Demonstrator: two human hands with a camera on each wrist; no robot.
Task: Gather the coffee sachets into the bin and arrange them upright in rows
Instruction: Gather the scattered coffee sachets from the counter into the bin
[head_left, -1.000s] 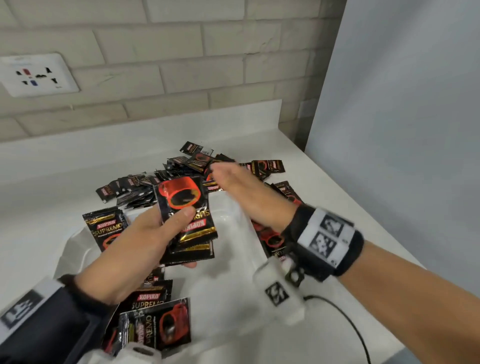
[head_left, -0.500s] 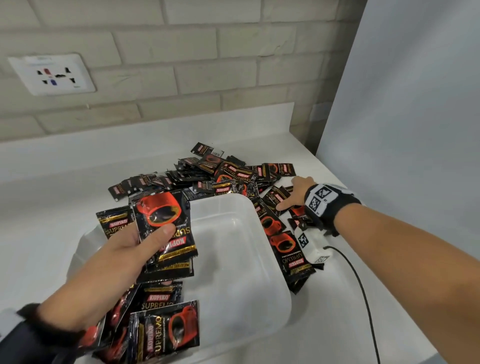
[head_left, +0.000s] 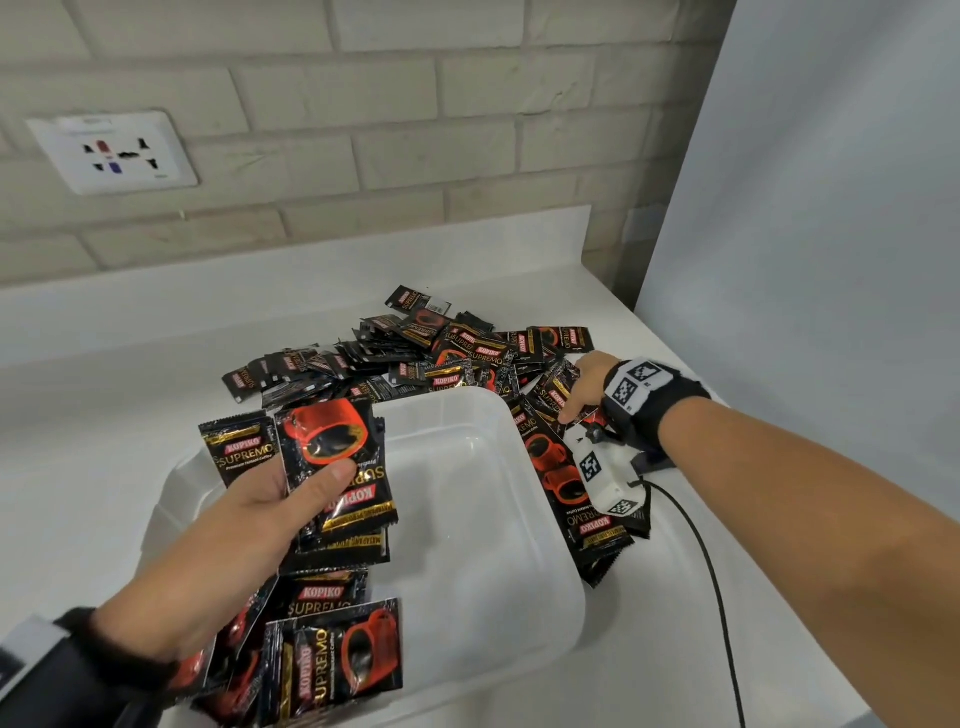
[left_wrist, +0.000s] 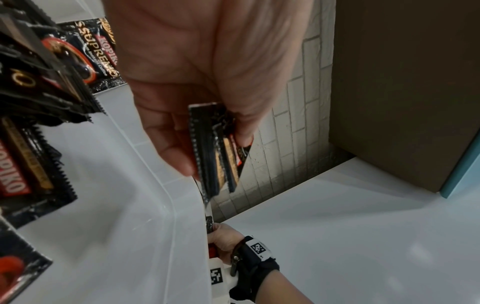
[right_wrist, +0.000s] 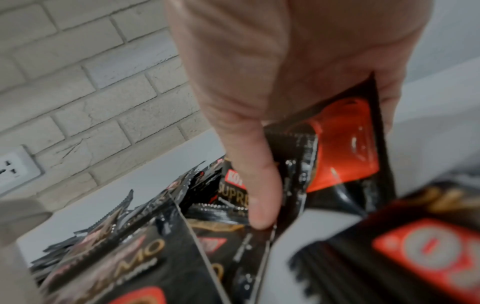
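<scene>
My left hand (head_left: 311, 493) holds a stack of black-and-red coffee sachets (head_left: 337, 457) above the left side of the white plastic bin (head_left: 467, 415), thumb on the front one. The left wrist view shows that stack (left_wrist: 215, 160) edge-on between thumb and fingers. Several sachets (head_left: 337, 660) lean in the bin's near-left corner. A loose pile of sachets (head_left: 415, 353) lies on the counter behind and right of the bin. My right hand (head_left: 582, 384) reaches into the sachets at the bin's right. In the right wrist view its thumb (right_wrist: 259, 195) and fingers pinch a sachet (right_wrist: 345, 148).
A white counter (head_left: 104, 441) meets a brick wall with a socket plate (head_left: 114, 153) at the back left. A pale panel (head_left: 831, 260) stands along the right. More sachets (head_left: 587, 514) lie against the bin's right wall. A black cable (head_left: 711, 571) trails from my right wrist.
My right hand has moved from above the bin to the right, down onto the sachets beside it, and taken hold of one. My left hand still holds its stack.
</scene>
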